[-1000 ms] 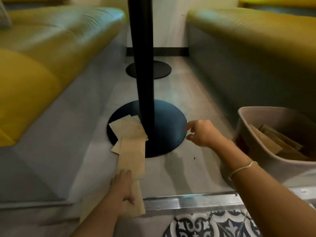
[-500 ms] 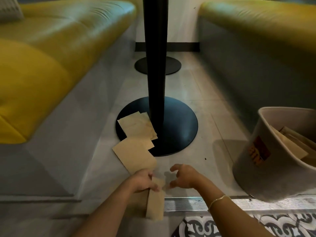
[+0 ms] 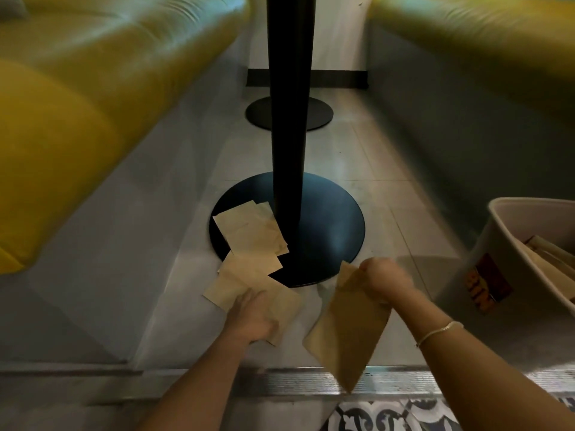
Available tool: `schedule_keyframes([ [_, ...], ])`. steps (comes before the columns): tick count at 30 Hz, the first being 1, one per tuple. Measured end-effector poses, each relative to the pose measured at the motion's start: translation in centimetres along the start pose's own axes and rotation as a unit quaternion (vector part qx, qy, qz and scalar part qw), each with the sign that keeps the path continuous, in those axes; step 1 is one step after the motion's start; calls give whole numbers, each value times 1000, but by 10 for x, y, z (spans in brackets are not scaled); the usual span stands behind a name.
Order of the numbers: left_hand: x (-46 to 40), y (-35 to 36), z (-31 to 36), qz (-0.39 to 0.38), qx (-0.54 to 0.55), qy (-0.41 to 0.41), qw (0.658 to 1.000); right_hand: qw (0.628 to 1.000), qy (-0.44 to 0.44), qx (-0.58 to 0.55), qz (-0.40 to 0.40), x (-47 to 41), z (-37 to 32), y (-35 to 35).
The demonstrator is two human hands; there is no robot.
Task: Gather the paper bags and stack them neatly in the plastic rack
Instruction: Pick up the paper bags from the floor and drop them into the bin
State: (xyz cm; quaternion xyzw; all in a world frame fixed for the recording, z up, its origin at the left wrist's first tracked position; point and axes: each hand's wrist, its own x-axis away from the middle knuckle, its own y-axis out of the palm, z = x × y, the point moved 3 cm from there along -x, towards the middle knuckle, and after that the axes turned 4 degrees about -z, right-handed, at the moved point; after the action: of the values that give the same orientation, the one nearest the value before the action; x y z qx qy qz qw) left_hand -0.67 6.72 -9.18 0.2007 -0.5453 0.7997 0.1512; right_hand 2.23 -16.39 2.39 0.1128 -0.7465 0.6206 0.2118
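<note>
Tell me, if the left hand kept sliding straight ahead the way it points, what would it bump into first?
Probably more paper: the left hand rests on one bag, and the overlapping bags lie just ahead, partly on the black table base. Beyond them stands the pole, though depth is unclear.

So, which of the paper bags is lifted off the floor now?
The paper bag in the right hand, hanging by its top corner. The others lie flat near the table base, one under the left hand.
</note>
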Motion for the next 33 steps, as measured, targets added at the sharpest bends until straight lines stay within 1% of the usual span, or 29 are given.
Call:
schedule_keyframes([
  [1, 0, 8, 0, -14, -40, 6, 999, 1000, 5, 4, 13, -1, 2, -5],
  [3, -2, 21, 0, -12, -97, -1, 995, 999, 8, 14, 43, -5, 4, -16],
  [5, -4, 28, 6, -1, -120, -13, 993, 997, 2, 26, 77, -6, 5, -26],
  [9, 3, 34, 21, -1, -147, -13, 989, 992, -10, 27, 122, -1, 3, -47],
  [13, 14, 42, 31, 39, -193, -26, 980, 990, -17, -21, 142, 14, 3, -73],
  [16, 19, 41, 38, 75, -217, 14, 973, 984, -15, -43, 173, 32, 9, -97],
  [18, 23, 32, 45, 88, -189, 39, 977, 978, -12, -61, 199, 45, 18, -115],
  [20, 29, 15, 58, 101, -147, 34, 983, 969, -10, -87, 232, 60, 32, -137],
  [21, 32, 4, 68, 115, -116, 25, 986, 960, -3, -102, 260, 68, 41, -151],
  [23, 39, -22, 90, 153, -11, 24, 988, 937, 25, -129, 325, 88, 64, -182],
  [25, 46, -55, 117, 196, 108, 49, 973, 909, 61, -132, 392, 111, 91, -213],
  [27, 53, -93, 147, 234, 163, 81, 955, 885, 98, -123, 438, 133, 122, -241],
  [30, 63, -150, 192, 274, 241, 104, 925, 882, 146, -100, 436, 151, 166, -265],
  [33, 82, -196, 235, 298, 321, 151, 886, 897, 189, -71, 394, 148, 198, -266],
])
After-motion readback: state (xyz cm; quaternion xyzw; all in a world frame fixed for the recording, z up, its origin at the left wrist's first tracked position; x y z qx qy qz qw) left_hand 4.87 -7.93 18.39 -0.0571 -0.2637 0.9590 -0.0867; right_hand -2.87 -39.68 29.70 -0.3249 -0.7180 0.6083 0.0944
